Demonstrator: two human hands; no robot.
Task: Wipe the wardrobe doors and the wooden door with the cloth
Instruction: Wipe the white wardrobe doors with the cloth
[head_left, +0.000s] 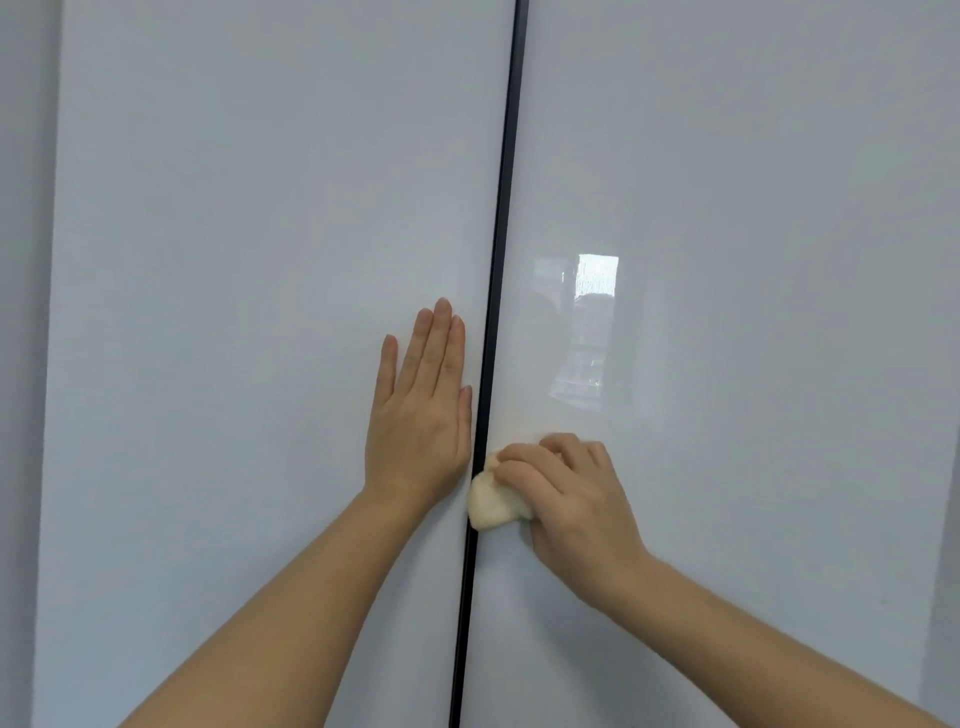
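Right hand (566, 499) bunches the cloth (493, 501) against the right door (753, 260), at its inner edge. The dark seam (498, 260) runs vertically just left of that grip. Left hand (418, 415) lies flat beyond it.

Left hand (415, 426) and right hand (571, 499): both are shown bare. Left forearm (291, 613) and right forearm (779, 639): both are seen uncovered down to the picture's edge. Fingernails are seen trimmed short and plain.
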